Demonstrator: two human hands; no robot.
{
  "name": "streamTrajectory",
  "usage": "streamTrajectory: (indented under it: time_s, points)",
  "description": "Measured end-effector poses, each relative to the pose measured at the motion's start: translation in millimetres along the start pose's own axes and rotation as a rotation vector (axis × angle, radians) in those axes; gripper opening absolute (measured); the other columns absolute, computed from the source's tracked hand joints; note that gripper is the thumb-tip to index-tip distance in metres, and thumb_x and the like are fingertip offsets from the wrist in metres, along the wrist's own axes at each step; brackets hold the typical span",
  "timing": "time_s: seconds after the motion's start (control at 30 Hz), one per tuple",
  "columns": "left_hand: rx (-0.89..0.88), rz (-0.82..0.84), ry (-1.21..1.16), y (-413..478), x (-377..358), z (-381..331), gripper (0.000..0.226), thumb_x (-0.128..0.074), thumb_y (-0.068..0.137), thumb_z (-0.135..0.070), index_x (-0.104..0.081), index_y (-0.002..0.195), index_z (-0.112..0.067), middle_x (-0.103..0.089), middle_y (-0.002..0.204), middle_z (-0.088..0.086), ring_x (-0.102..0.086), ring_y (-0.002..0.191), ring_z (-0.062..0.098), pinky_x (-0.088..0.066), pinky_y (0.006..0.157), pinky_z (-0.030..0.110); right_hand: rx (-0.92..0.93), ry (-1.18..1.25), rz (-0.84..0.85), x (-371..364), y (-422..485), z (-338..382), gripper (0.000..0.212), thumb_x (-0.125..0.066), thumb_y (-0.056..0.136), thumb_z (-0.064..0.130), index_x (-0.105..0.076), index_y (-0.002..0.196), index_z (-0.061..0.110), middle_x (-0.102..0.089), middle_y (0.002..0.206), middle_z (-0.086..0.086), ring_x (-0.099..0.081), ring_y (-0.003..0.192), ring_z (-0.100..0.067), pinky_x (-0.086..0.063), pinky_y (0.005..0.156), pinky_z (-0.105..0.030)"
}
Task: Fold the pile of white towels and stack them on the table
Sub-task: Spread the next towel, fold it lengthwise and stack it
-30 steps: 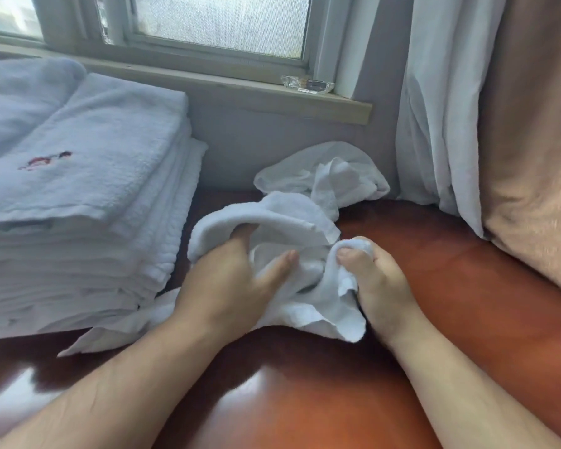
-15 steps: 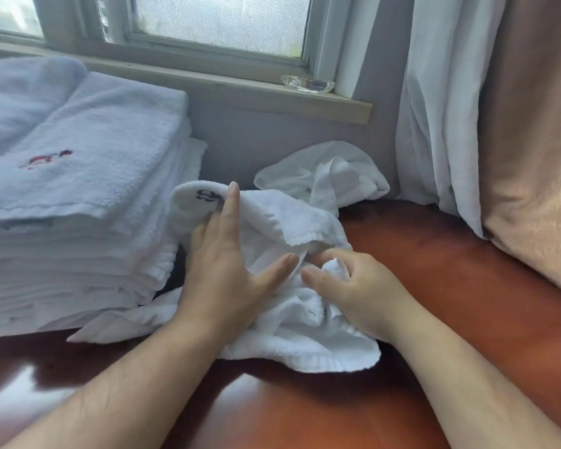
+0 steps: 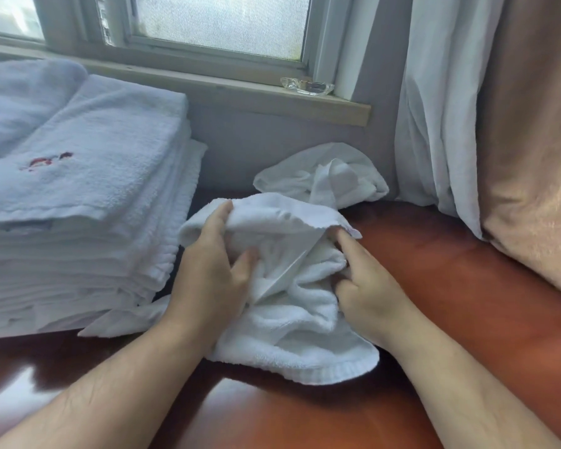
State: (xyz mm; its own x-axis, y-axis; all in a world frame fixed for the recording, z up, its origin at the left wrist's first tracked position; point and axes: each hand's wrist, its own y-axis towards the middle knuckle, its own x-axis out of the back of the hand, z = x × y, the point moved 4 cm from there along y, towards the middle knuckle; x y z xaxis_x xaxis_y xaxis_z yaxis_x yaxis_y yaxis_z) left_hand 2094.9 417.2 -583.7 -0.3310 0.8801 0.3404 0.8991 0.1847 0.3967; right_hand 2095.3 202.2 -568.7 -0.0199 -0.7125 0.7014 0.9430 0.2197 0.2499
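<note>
I have the crumpled white towel (image 3: 292, 306) bunched on the table (image 3: 467, 303) in front of me. My left hand (image 3: 208, 280) grips its 9 o'clock side, fingers curled over the top fold and thumb pressed into the cloth. My right hand (image 3: 366, 303) holds the 3 o'clock side: its forefinger reaches up under the raised hem, while the other fingers curl into the folds.

The trouble I foresee is that I have not found clean corners. The towel is wadded, and if I pull now I may draw out a fold rather than an edge, so it opens skewed. A tail of it runs toward 8 o'clock against the foot of the folded stack (image 3: 78, 205). A sharp lift could drag on that stack's lower layers and pull them out of line. The polished top looks slick, so the bundle may slide rather than spread.

A second unfolded towel (image 3: 321, 176) lies at 12 o'clock against the wall, just beyond the one I hold.

The table is glossy reddish-brown wood with bright reflections near me. Behind it is a grey wall and a windowsill (image 3: 240, 95) carrying a small glass dish (image 3: 306, 86), under a frosted window (image 3: 221, 24). White and tan curtains (image 3: 450, 108) hang at 2 o'clock.
</note>
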Motion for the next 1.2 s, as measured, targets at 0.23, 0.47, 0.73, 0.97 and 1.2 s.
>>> streamTrajectory:
  time_s: [0.23, 0.47, 0.73, 0.97, 1.2]
  points:
    - [-0.138, 0.005, -0.230, -0.5, -2.8, -8.4, 0.067, -0.048, 0.095, 0.003, -0.031, 0.125, -0.055, -0.057, 0.122, -0.007, -0.066, 0.089, 0.003, -0.054, 0.078, 0.020, -0.060, -0.002, -0.161, 6.8, -4.7, 1.7, 0.061, -0.022, 0.084, 0.066, -0.067, 0.108, 0.034, -0.042, 0.144, 0.012, -0.024, 0.129, 0.005, -0.021, 0.101, -0.010]
    - [-0.170, -0.056, -0.215, -1.1, -3.8, -11.5, 0.066, -0.054, 0.088, 0.009, -0.027, 0.122, -0.040, -0.035, 0.152, -0.016, -0.061, 0.116, 0.002, -0.050, 0.083, 0.016, 0.000, 0.034, 0.009, -2.7, -5.9, 16.2, 0.032, -0.014, 0.087, 0.080, -0.025, 0.116, 0.089, -0.027, 0.161, 0.026, 0.009, 0.146, 0.012, -0.004, 0.125, -0.053]
    - [-0.166, -0.011, -0.144, -0.5, -3.8, -9.6, 0.113, -0.058, 0.085, 0.012, 0.002, 0.151, -0.058, -0.009, 0.144, -0.053, -0.024, 0.144, -0.012, -0.031, 0.119, 0.032, -0.017, 0.004, -0.049, -7.5, -0.8, 7.0, 0.083, -0.019, 0.083, 0.084, -0.024, 0.156, 0.045, -0.035, 0.149, 0.029, -0.013, 0.140, 0.005, -0.020, 0.114, -0.026]
    - [-0.139, -0.113, -0.179, 2.3, 0.7, -3.6, 0.116, -0.064, 0.081, 0.012, 0.002, 0.154, -0.051, -0.009, 0.138, -0.055, -0.028, 0.128, -0.028, -0.037, 0.104, 0.008, -0.076, -0.067, 0.041, -12.4, 0.5, 5.6, 0.086, -0.012, 0.077, 0.091, -0.043, 0.145, 0.049, -0.010, 0.161, 0.031, 0.001, 0.130, 0.019, -0.007, 0.123, -0.045]
    - [-0.060, -0.235, 0.078, -0.4, 4.2, -5.9, 0.101, -0.071, 0.087, -0.016, -0.004, 0.159, -0.038, -0.021, 0.153, -0.011, -0.015, 0.139, -0.004, -0.007, 0.108, -0.001, -0.017, 0.245, -0.171, 3.8, 0.8, 10.7, 0.071, -0.036, 0.092, 0.067, -0.040, 0.153, 0.032, -0.037, 0.145, 0.034, -0.022, 0.141, 0.011, -0.010, 0.110, -0.001]
